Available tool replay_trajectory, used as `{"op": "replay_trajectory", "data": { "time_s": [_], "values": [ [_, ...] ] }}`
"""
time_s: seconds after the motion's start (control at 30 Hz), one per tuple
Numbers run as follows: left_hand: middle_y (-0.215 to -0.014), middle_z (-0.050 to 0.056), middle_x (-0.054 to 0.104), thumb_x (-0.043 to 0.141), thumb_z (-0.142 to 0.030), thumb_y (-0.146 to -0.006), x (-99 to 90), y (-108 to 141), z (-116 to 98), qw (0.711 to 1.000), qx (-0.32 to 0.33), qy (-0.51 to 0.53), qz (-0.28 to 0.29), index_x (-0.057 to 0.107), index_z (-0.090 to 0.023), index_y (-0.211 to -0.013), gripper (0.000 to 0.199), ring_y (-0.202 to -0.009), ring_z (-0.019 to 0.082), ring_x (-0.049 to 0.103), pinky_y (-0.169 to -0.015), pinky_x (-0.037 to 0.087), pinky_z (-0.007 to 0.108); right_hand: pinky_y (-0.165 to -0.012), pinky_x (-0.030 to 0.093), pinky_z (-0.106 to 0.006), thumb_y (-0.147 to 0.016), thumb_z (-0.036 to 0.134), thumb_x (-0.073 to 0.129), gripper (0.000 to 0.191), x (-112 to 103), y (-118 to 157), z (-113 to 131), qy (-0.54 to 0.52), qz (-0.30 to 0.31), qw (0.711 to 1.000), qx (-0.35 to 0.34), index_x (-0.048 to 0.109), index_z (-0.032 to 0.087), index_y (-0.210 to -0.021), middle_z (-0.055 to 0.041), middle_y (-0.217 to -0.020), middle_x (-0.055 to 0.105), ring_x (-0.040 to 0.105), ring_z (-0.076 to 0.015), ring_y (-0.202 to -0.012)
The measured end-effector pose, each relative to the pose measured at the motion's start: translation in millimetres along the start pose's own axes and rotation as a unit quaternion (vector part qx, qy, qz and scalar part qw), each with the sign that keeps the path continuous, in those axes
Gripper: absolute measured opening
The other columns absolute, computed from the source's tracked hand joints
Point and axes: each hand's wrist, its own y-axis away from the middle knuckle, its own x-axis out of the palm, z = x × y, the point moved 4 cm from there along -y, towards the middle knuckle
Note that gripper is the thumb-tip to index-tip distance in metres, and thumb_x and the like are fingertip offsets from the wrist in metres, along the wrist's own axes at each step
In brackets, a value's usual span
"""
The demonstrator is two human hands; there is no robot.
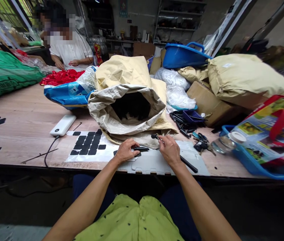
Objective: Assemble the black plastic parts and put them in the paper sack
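My left hand (126,151) rests at the table's front edge, fingers closed around a slim black stick-like piece (143,148) that points right. A little to its right, my right hand (169,149) pinches a small piece with a round black end (154,136); its exact kind is too small to tell. Beneath my right wrist a black rod (189,164) lies on a light grey board (152,164). Left of my hands, several flat black rounded pads (88,143) sit on a white sheet. Just beyond my hands, an open paper sack (129,122) shows dark contents inside.
A white power bank (63,125) with a cable stands at left. Black parts (182,124), keys (203,142), a clear jar (226,143) and a blue basin (260,169) occupy the right. Across the table, a co-worker (68,52) handles red pieces (61,77).
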Motion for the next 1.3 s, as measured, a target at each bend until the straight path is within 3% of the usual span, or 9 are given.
{"op": "replay_trajectory", "data": {
  "time_s": [0.2, 0.6, 0.7, 0.87, 0.93, 1.0, 1.1, 1.2, 1.3],
  "values": [
    [-0.085, 0.001, 0.062, 0.077, -0.017, -0.072, -1.0, 0, 1, 1.000, 0.008, 0.015, 0.004, 0.072, -0.020, -0.090, 0.019, -0.084, 0.018, 0.059, -0.077, 0.045, 0.029, -0.082, 0.041, -0.030, -0.094, 0.022, 0.057, 0.023, 26, 0, -29, 0.039, -0.009, 0.999, -0.011, 0.073, 0.023, -0.110, -0.0053, -0.095, 0.063, 0.053, -0.0210, -0.093],
    [-0.088, 0.001, 0.064, 0.075, -0.018, -0.075, -2.2, -1, 1, 0.999, 0.012, 0.029, 0.023, 0.067, -0.020, -0.090, 0.016, -0.088, 0.020, 0.058, -0.081, 0.043, 0.030, -0.083, 0.037, -0.032, -0.093, 0.022, 0.057, 0.023, 30, 6, -27, 0.087, -0.026, 0.995, -0.034, 0.069, 0.023, -0.113, -0.0068, -0.099, 0.060, 0.049, -0.0227, -0.095],
    [-0.087, 0.001, 0.064, 0.075, -0.020, -0.076, -5.5, 1, -3, 0.999, -0.009, 0.048, 0.021, 0.068, -0.019, -0.092, 0.017, -0.082, 0.018, 0.057, -0.075, 0.043, 0.029, -0.082, 0.037, -0.031, -0.094, 0.023, 0.057, 0.022, 29, 6, -26, 0.088, -0.024, 0.995, -0.030, 0.069, 0.022, -0.112, -0.0066, -0.099, 0.061, 0.050, -0.0226, -0.094],
    [-0.092, 0.003, 0.068, 0.072, -0.027, -0.084, -13.6, 24, -52, 0.993, 0.034, 0.102, 0.041, 0.069, -0.020, -0.097, 0.015, -0.084, 0.018, 0.059, -0.080, 0.044, 0.030, -0.083, 0.037, -0.031, -0.094, 0.023, 0.056, 0.021, 27, 6, -24, 0.084, -0.021, 0.996, -0.028, 0.069, 0.023, -0.111, -0.0064, -0.099, 0.061, 0.050, -0.0224, -0.095],
    [-0.090, 0.003, 0.068, 0.072, -0.028, -0.085, -3.7, 44, -77, 0.983, 0.062, 0.135, 0.110, 0.070, -0.020, -0.098, 0.015, -0.084, 0.017, 0.060, -0.081, 0.044, 0.029, -0.083, 0.037, -0.031, -0.094, 0.023, 0.056, 0.021, 27, 6, -24, 0.082, -0.019, 0.996, -0.028, 0.068, 0.023, -0.111, -0.0066, -0.099, 0.061, 0.050, -0.0225, -0.096],
    [-0.083, 0.000, 0.067, 0.074, -0.028, -0.083, 19.7, 70, -86, 0.960, 0.051, 0.176, 0.210, 0.071, -0.020, -0.097, 0.017, -0.075, 0.015, 0.058, -0.073, 0.043, 0.026, -0.083, 0.037, -0.032, -0.094, 0.023, 0.056, 0.022, 27, 6, -24, 0.080, -0.016, 0.996, -0.024, 0.068, 0.022, -0.112, -0.0071, -0.099, 0.060, 0.049, -0.0227, -0.095],
    [-0.074, -0.003, 0.063, 0.077, -0.027, -0.076, 70.3, 110, -59, 0.920, -0.071, 0.226, 0.311, 0.071, -0.019, -0.096, 0.022, -0.067, 0.012, 0.054, -0.062, 0.040, 0.023, -0.083, 0.037, -0.032, -0.093, 0.022, 0.056, 0.022, 27, 5, -24, 0.077, -0.014, 0.997, -0.020, 0.068, 0.022, -0.111, -0.0074, -0.099, 0.060, 0.049, -0.0230, -0.096],
    [-0.082, 0.000, 0.067, 0.075, -0.031, -0.074, 116.7, 140, 2, 0.898, -0.253, 0.204, 0.295, 0.070, -0.020, -0.097, 0.026, -0.078, 0.018, 0.061, -0.072, 0.048, 0.027, -0.083, 0.037, -0.032, -0.093, 0.022, 0.056, 0.021, 27, 5, -24, 0.077, -0.011, 0.997, -0.019, 0.068, 0.022, -0.110, -0.0073, -0.099, 0.060, 0.049, -0.0230, -0.096],
    [-0.102, 0.006, 0.073, 0.069, -0.036, -0.080, 144.1, 148, 53, 0.896, -0.343, 0.125, 0.254, 0.071, -0.022, -0.103, 0.027, -0.102, 0.029, 0.066, -0.092, 0.052, 0.042, -0.083, 0.037, -0.032, -0.093, 0.022, 0.056, 0.021, 26, 6, -23, 0.078, -0.009, 0.997, -0.019, 0.068, 0.022, -0.110, -0.0072, -0.100, 0.061, 0.049, -0.0229, -0.096]
  ]
}}
